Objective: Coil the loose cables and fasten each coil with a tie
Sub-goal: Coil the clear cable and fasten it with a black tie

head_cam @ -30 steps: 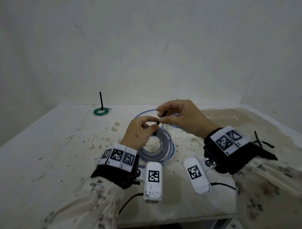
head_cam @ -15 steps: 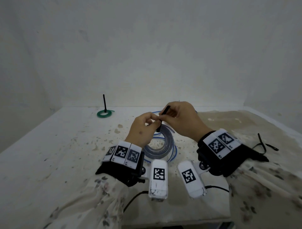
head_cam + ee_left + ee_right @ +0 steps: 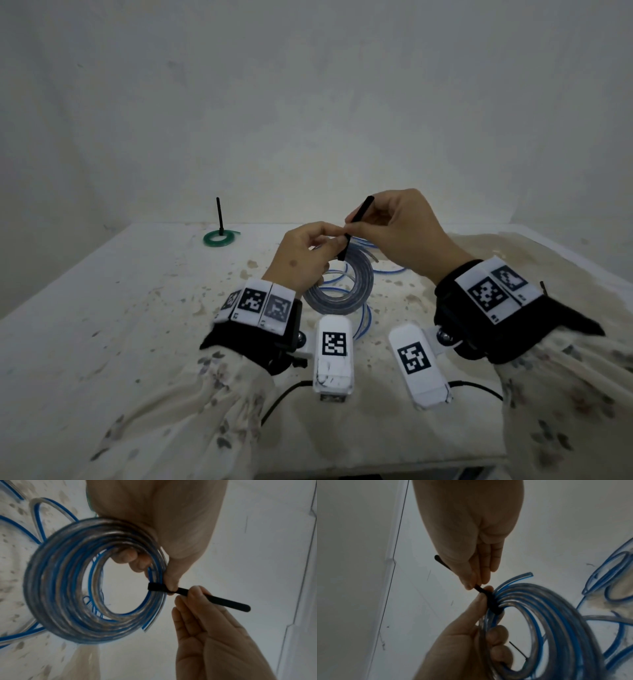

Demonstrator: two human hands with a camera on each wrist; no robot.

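A coil of clear-and-blue cable (image 3: 346, 291) (image 3: 72, 588) (image 3: 547, 622) hangs above the table, gripped at its top by my left hand (image 3: 308, 257) (image 3: 154, 534) (image 3: 467, 635). A black tie (image 3: 356, 222) (image 3: 205, 599) (image 3: 489, 600) wraps the coil's top edge beside the left thumb. My right hand (image 3: 394, 229) (image 3: 197, 615) (image 3: 476, 574) pinches the tie's free tail, which sticks up and to the right. More loose blue cable (image 3: 387, 270) (image 3: 607, 585) lies on the table behind the coil.
A green coil (image 3: 220, 237) with a black tie standing upright rests at the table's far left. The white table (image 3: 102, 325) is stained; its right part is brownish. A white wall stands close behind. White camera units hang under both wrists.
Both hands have lifted the coil a little. My right hand has pulled the tie's tail up and to the right, so more of it shows above the fingers.
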